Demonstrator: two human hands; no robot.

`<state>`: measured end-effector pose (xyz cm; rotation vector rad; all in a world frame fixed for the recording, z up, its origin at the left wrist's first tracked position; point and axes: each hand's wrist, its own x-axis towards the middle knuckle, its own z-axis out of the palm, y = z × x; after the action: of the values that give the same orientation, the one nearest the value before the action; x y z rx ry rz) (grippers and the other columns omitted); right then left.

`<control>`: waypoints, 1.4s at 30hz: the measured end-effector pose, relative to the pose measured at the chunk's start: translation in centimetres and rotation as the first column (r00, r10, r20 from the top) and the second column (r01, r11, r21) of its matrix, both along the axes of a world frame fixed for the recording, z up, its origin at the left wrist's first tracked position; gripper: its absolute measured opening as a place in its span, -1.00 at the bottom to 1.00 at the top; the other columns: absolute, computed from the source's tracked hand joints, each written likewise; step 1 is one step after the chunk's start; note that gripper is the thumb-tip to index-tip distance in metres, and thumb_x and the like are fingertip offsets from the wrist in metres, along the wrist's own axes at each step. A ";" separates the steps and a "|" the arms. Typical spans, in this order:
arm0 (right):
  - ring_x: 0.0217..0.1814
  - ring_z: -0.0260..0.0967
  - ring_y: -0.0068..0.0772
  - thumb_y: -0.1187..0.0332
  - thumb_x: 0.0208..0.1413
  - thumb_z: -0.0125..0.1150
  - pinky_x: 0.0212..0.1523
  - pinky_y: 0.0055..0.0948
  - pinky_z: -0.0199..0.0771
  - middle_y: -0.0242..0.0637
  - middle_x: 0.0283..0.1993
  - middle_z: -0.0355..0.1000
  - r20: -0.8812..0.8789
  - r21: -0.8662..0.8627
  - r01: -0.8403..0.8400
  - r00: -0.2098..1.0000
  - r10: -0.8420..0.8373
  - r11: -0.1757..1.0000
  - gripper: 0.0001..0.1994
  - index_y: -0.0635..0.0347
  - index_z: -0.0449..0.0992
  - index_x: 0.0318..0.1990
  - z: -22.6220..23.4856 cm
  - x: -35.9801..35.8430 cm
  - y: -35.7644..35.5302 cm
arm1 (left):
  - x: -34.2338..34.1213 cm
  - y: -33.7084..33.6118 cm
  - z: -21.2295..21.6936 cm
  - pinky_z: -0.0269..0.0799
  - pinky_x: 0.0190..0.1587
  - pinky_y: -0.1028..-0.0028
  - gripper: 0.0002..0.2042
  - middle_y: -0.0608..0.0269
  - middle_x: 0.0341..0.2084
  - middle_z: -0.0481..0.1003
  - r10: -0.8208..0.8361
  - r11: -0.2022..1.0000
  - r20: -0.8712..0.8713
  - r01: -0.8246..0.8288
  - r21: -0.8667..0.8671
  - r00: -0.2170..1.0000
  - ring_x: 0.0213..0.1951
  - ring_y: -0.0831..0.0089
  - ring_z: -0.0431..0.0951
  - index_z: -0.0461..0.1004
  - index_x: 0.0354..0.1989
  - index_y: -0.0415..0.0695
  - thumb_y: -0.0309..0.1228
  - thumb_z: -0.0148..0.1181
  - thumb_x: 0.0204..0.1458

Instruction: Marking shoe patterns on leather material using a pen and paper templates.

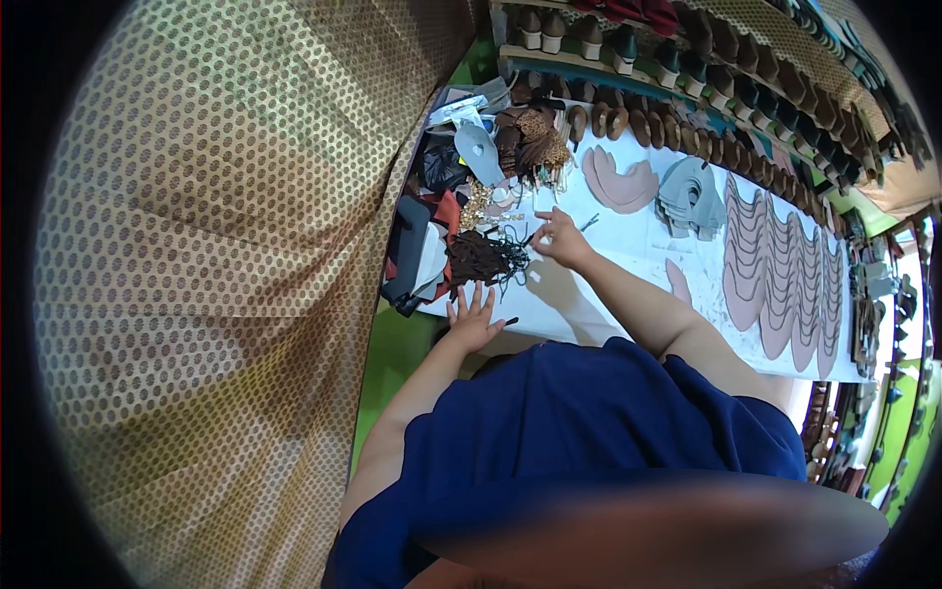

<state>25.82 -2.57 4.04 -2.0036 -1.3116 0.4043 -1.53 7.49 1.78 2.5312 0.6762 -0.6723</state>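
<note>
The left hand (472, 316) lies flat on the white counter (628, 240) with its fingers spread apart, palm down, gripping nothing; a small dark strip (510, 320) lies on the counter just beside its thumb side. The right hand (559, 237) reaches further across the counter with its fingertips pinched together on the end of a thin dark cord (528, 240), which runs back toward a tangled pile of dark brown laces (481, 257) lying just in front of the left hand's fingertips. Past that pile, at the counter's far left end, sits a heap of leather scraps (424, 245) in black, red and white (too jumbled to sort piece from piece), with a grey cut sole shape (479, 152) and a bunch of brown fringed pieces (530, 142) further back. To the right of the right hand lie pink leather cut-outs (618, 182), then a stack of grey cut pieces (692, 196), and beyond those several rows of pinkish-brown scalloped pieces (785, 265) overlapping one another along the counter. One single pink piece (678, 280) lies just beside the right forearm. Along the back edge runs a shelf of shoes (687, 59), set heel to heel. A patterned beige curtain (216, 294) fills the left side of the view.
</note>
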 end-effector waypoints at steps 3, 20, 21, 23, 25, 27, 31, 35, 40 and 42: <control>0.37 0.19 -0.02 0.37 -0.07 0.38 0.32 -0.21 0.15 -0.07 0.33 0.27 -0.507 0.131 0.133 0.861 -0.049 0.982 -0.92 0.11 0.63 -0.41 3.9 1.2 -0.4 | -0.1 -0.4 0.1 -0.59 0.34 -0.23 -0.17 0.21 0.49 -0.52 0.005 1.000 0.018 -0.006 0.021 1.000 0.46 -0.10 -0.60 -0.27 0.50 0.18 0.20 -0.08 0.16; 0.36 0.21 -0.29 0.49 -0.05 0.36 0.25 -0.36 0.17 0.01 0.20 0.38 -0.681 0.296 0.277 0.733 -0.002 0.914 -0.95 0.21 0.59 -0.43 12.5 5.4 -9.2 | 8.5 -6.3 3.6 -0.38 0.31 -0.35 -0.24 -0.07 0.48 -0.35 0.128 0.912 0.428 -0.276 0.304 0.895 0.45 -0.25 -0.36 -0.01 0.46 0.21 0.11 0.10 0.09; 0.34 0.23 -0.28 0.48 -0.06 0.37 0.25 -0.37 0.16 -0.01 0.22 0.37 -0.652 0.267 0.235 0.758 -0.004 0.934 -0.94 0.21 0.59 -0.42 12.4 5.2 -9.3 | 10.0 -7.0 4.2 -0.36 0.31 -0.35 -0.23 -0.08 0.48 -0.34 0.107 0.927 0.463 -0.257 0.273 0.880 0.44 -0.27 -0.36 -0.02 0.46 0.26 0.11 0.11 0.08; 0.24 0.33 -0.17 0.38 -0.06 0.41 0.22 -0.33 0.24 -0.06 0.27 0.34 -0.524 0.243 0.194 0.851 -0.040 0.950 -0.90 0.15 0.64 -0.39 13.4 3.9 -9.8 | 13.0 -8.6 4.8 -0.36 0.31 -0.37 -0.33 -0.06 0.48 -0.31 0.068 0.931 0.550 -0.251 0.265 0.833 0.44 -0.30 -0.35 0.13 0.39 0.27 0.08 0.12 0.09; 0.25 0.32 -0.17 0.37 -0.06 0.42 0.21 -0.33 0.26 -0.08 0.27 0.34 -0.530 0.228 0.175 0.848 -0.029 0.958 -0.89 0.16 0.64 -0.38 15.0 2.9 -10.9 | 15.3 -9.3 5.5 -0.36 0.30 -0.38 -0.42 -0.04 0.48 -0.28 0.021 0.938 0.630 -0.233 0.256 0.777 0.43 -0.32 -0.34 0.29 0.31 0.28 0.06 0.12 0.09; 0.27 0.31 -0.18 0.38 -0.05 0.40 0.21 -0.31 0.26 -0.12 0.28 0.34 -0.556 0.254 0.181 0.831 -0.009 0.950 -0.90 0.16 0.63 -0.39 14.5 3.1 -11.7 | 16.7 -9.4 6.1 -0.42 0.27 -0.44 -0.68 -0.08 0.47 -0.23 0.039 0.962 0.540 -0.177 0.205 0.840 0.42 -0.37 -0.34 0.57 -0.01 0.17 -0.06 0.13 0.12; 0.30 0.27 -0.24 0.45 0.03 0.32 0.23 -0.35 0.25 -0.17 0.30 0.33 -0.675 0.276 0.248 0.738 0.004 0.929 -0.96 0.16 0.57 -0.40 14.8 4.4 -14.5 | 16.5 -7.2 2.2 -0.35 0.26 -0.45 -0.83 0.00 0.46 -0.10 0.056 0.914 0.655 -0.303 0.271 0.754 0.43 -0.30 -0.25 0.64 -0.27 0.12 -0.18 0.18 0.08; 0.17 0.31 -0.41 0.47 0.10 0.23 0.18 -0.47 0.24 -0.13 0.36 0.23 -0.822 0.306 0.378 0.568 0.042 0.874 -0.96 0.15 0.52 -0.38 15.0 6.8 -19.4 | 14.8 -5.5 1.9 -0.33 0.30 -0.40 -0.85 0.09 0.45 -0.05 0.085 0.870 0.594 -0.351 0.348 0.800 0.47 -0.11 -0.27 0.65 -0.30 0.17 -0.18 0.25 -0.01; 0.26 0.24 -0.29 0.41 0.01 0.31 0.24 -0.37 0.16 -0.08 0.31 0.28 -0.723 0.368 0.442 0.689 -0.046 0.818 -0.94 0.15 0.56 -0.43 15.7 9.8 -27.0 | 13.7 -4.8 1.8 -0.41 0.32 -0.37 -0.48 0.08 0.48 -0.17 0.368 0.699 0.498 -0.587 0.409 0.785 0.48 -0.03 -0.33 0.41 0.17 0.13 -0.24 0.23 -0.07; 0.25 0.26 -0.25 0.42 -0.03 0.32 0.24 -0.36 0.15 -0.11 0.29 0.31 -0.661 0.357 0.463 0.739 -0.131 0.811 -0.95 0.15 0.58 -0.41 15.7 10.9 -30.0 | 14.0 -4.9 3.6 -0.45 0.33 -0.34 -0.13 0.05 0.49 -0.31 0.575 0.613 0.411 -0.705 0.357 0.708 0.48 -0.06 -0.41 -0.03 0.46 0.00 -0.29 0.22 -0.11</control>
<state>36.70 -32.61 19.79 -1.4165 -0.5645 0.4439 12.50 2.62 5.41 2.4228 1.7321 0.1254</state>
